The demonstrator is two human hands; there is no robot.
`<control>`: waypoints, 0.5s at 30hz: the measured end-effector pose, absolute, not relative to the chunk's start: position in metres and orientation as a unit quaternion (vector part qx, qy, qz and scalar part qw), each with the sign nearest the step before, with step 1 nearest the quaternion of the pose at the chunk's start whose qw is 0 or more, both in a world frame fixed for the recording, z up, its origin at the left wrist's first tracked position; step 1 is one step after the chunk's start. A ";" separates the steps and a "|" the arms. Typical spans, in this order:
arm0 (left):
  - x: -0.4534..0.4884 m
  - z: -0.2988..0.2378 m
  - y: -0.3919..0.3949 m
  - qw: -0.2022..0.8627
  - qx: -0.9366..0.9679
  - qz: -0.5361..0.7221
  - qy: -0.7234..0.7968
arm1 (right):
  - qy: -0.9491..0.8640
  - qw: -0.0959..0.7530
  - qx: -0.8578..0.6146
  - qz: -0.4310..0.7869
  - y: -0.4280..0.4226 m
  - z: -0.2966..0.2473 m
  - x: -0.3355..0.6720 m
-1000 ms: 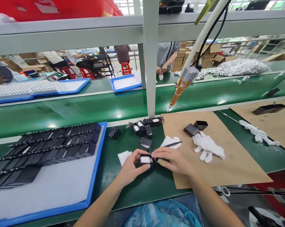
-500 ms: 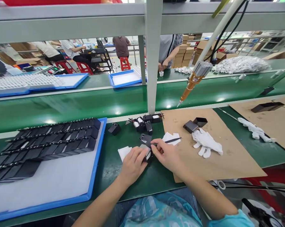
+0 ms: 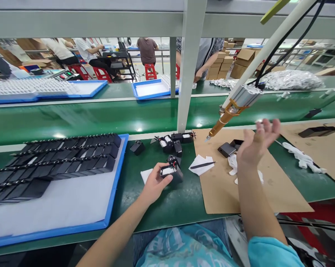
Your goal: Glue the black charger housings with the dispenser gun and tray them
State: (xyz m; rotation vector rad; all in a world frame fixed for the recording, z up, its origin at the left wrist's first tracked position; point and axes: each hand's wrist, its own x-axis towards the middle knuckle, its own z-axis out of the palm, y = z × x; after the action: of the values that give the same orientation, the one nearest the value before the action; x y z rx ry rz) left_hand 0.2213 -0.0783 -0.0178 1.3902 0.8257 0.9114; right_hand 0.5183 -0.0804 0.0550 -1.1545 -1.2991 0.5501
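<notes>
My left hand [image 3: 155,184] grips a black box-shaped housing [image 3: 175,177], thumb along its near side. A white piece and red wires show in its upper opening. My right hand [image 3: 256,144] is raised over the cardboard, fingers apart and holding nothing. Beyond that hand's left side hangs an orange-bodied power screwdriver [image 3: 222,122] with its tip pointing down and left. Black tweezers [image 3: 203,165] lie on a white paper scrap [image 3: 197,171]. Several more black housings [image 3: 167,142] with white pieces and wires sit behind the held one.
A blue-rimmed tray [image 3: 112,196] on the left carries rows of black housings [image 3: 81,155]. Brown cardboard [image 3: 220,196] covers the bench at right, with black housings [image 3: 226,149] and a white glove [image 3: 232,163] on it. A grey post [image 3: 190,66] rises behind. Co-workers sit beyond.
My right hand has let go of what it was working on at the housing and risen to the right toward the screwdriver. My left hand has tilted the housing up, exposing its opening.
</notes>
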 end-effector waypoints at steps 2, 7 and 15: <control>0.222 -0.017 -0.079 0.615 0.590 0.381 0.358 | -0.561 0.614 -0.497 0.249 -0.068 0.051 0.512; 0.226 -0.022 -0.078 0.627 0.581 0.378 0.356 | -0.548 0.619 -0.472 0.305 -0.035 0.033 0.501; 0.225 -0.029 -0.078 0.544 0.630 0.352 0.428 | -0.494 0.655 -0.451 0.350 -0.032 0.021 0.469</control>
State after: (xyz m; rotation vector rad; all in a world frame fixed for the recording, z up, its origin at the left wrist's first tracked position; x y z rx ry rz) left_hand 0.2254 -0.0779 -0.0295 1.4937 1.0150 0.8361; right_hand 0.4693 -0.0322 0.0208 -1.0229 -1.1209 0.7934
